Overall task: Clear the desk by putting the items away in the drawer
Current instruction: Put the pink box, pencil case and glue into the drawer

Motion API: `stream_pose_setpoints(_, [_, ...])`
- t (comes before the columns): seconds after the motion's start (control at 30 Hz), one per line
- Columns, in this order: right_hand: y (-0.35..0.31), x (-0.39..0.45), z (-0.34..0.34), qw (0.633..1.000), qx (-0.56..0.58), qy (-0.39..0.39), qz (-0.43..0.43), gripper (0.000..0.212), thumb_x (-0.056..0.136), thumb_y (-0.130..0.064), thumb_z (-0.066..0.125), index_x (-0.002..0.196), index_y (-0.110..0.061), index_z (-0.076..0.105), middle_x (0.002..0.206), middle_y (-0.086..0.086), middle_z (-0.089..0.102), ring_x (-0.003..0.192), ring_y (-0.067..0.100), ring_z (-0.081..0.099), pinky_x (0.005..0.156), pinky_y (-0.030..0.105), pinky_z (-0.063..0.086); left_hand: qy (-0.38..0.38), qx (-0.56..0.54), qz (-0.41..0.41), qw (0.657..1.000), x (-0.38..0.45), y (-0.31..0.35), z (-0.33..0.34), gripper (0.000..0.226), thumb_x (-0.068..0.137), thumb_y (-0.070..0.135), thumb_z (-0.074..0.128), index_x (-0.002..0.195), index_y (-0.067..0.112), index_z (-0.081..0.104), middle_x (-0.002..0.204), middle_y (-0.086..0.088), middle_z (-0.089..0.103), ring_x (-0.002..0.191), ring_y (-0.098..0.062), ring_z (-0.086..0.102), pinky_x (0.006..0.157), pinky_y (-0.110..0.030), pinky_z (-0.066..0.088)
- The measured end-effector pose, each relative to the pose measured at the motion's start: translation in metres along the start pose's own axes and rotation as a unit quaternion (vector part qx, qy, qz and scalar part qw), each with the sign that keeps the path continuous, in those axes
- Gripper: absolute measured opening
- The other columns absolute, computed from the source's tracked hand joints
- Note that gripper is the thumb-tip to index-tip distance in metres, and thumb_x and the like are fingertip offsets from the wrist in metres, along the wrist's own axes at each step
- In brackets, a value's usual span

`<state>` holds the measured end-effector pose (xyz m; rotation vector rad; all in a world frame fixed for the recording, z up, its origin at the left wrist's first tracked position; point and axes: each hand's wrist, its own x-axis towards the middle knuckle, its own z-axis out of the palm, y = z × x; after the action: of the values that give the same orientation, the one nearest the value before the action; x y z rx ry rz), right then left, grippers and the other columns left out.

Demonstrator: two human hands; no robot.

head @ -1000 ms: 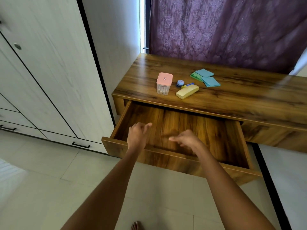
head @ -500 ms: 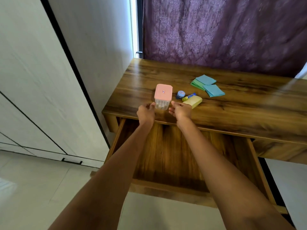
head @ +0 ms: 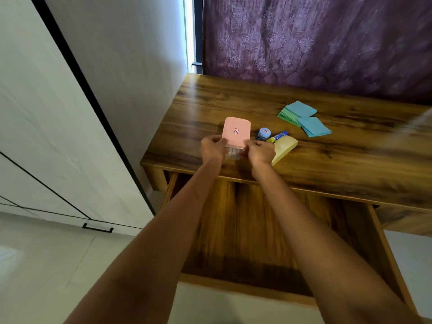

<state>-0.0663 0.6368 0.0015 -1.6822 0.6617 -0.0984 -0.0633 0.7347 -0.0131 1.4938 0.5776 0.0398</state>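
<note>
A person's left hand (head: 213,148) and right hand (head: 259,152) grasp a clear box with a pink lid (head: 236,132) from either side, fingers curled around it, near the left front edge of a wooden desk (head: 339,155). Just right lie a small blue jar (head: 263,134), a glue stick (head: 278,137), a yellow case (head: 285,148) and blue-green paper squares (head: 304,119). The drawer (head: 245,232) below stands pulled out.

A single head-worn camera looks forward and steeply down from above the open drawer (head: 252,232), close to the desk (head: 327,169). The desk's far edge meets the curtain (head: 315,40) at the top.
</note>
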Motion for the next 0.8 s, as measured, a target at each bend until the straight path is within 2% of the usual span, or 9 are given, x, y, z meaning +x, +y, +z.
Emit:
stream_pose_setpoints(0.1, [0.003,-0.023,-0.003,1.0,0.006,-0.012,0.0,0.011,0.089,-0.014,0.065,0.082,-0.006,0.067,0.087,0.009,0.07,0.069,0.017,0.067,0.075,0.034,0.059,0.036,-0.004,0.02,0.999,-0.021,-0.003,-0.015,0.026,0.092,0.015,0.058,0.116,0.006,0.061,0.111,-0.01,0.067,0.095,-0.022,0.068,0.078,-0.034,0.06])
stream_pose_setpoints(0.17, [0.012,-0.044,-0.002,1.0,-0.002,-0.026,-0.01,0.026,0.09,-0.013,0.064,0.064,-0.013,0.058,0.08,0.013,0.07,0.065,0.021,0.067,0.072,0.037,0.06,0.071,-0.015,0.048,0.996,-0.042,-0.009,-0.03,0.024,0.091,0.016,0.057,0.114,0.007,0.062,0.109,-0.007,0.066,0.094,-0.017,0.067,0.075,-0.028,0.059])
stream_pose_setpoints(0.23, [0.028,-0.066,0.0,0.998,-0.018,-0.036,-0.038,0.031,0.088,-0.013,0.064,0.058,-0.015,0.059,0.075,0.014,0.07,0.065,0.026,0.068,0.071,0.044,0.06,0.112,-0.021,0.077,0.991,-0.065,-0.023,-0.048,0.022,0.092,0.017,0.056,0.111,0.009,0.062,0.108,-0.003,0.064,0.095,-0.014,0.064,0.07,-0.02,0.056])
stream_pose_setpoints(0.3, [0.046,-0.09,0.003,0.995,-0.041,-0.044,-0.074,0.024,0.087,-0.014,0.064,0.064,-0.009,0.069,0.075,0.012,0.071,0.068,0.027,0.069,0.07,0.046,0.06,0.153,-0.036,0.1,0.983,-0.088,-0.042,-0.066,0.019,0.092,0.018,0.055,0.109,0.011,0.062,0.106,-0.001,0.062,0.097,-0.012,0.061,0.073,-0.021,0.056])
stream_pose_setpoints(0.33, [0.054,-0.102,0.004,0.994,-0.052,-0.049,-0.088,0.019,0.087,-0.014,0.065,0.073,-0.005,0.074,0.078,0.012,0.072,0.071,0.026,0.07,0.071,0.044,0.06,0.173,-0.043,0.109,0.978,-0.096,-0.051,-0.073,0.018,0.092,0.019,0.055,0.108,0.012,0.062,0.104,0.0,0.062,0.097,-0.012,0.061,0.077,-0.025,0.057])
stream_pose_setpoints(0.43, [0.078,-0.133,0.005,0.988,-0.087,-0.062,-0.113,0.02,0.088,-0.019,0.064,0.091,-0.003,0.076,0.088,0.009,0.074,0.077,0.022,0.07,0.073,0.04,0.06,0.209,-0.042,0.111,0.971,-0.119,-0.076,-0.096,0.019,0.093,0.018,0.053,0.107,0.009,0.062,0.104,-0.003,0.061,0.098,-0.014,0.061,0.078,-0.027,0.057])
stream_pose_setpoints(0.57, [0.113,-0.152,0.0,0.987,-0.12,-0.08,-0.073,0.02,0.091,-0.021,0.062,0.09,-0.005,0.074,0.088,0.007,0.072,0.078,0.017,0.067,0.068,0.029,0.056,0.169,0.013,0.074,0.983,-0.126,-0.105,-0.12,0.02,0.094,0.02,0.053,0.11,0.012,0.062,0.111,-0.006,0.062,0.102,-0.018,0.062,0.069,-0.019,0.055])
stream_pose_setpoints(0.7, [0.136,-0.151,0.005,0.985,-0.145,-0.082,-0.038,0.022,0.092,-0.021,0.062,0.097,-0.004,0.073,0.097,0.01,0.072,0.087,0.02,0.068,0.074,0.032,0.058,0.105,0.176,0.028,0.978,-0.12,-0.119,-0.139,0.026,0.097,0.021,0.051,0.118,0.01,0.061,0.115,-0.006,0.064,0.102,-0.024,0.065,0.084,-0.033,0.057])
stream_pose_setpoints(0.8, [0.144,-0.148,0.013,0.981,-0.168,-0.09,-0.024,0.021,0.092,-0.022,0.06,0.101,-0.006,0.072,0.098,0.006,0.071,0.088,0.018,0.068,0.074,0.028,0.056,0.086,0.27,0.02,0.959,-0.108,-0.119,-0.15,0.025,0.099,0.021,0.045,0.111,0.009,0.062,0.102,-0.009,0.068,0.084,-0.025,0.068,0.081,-0.038,0.059])
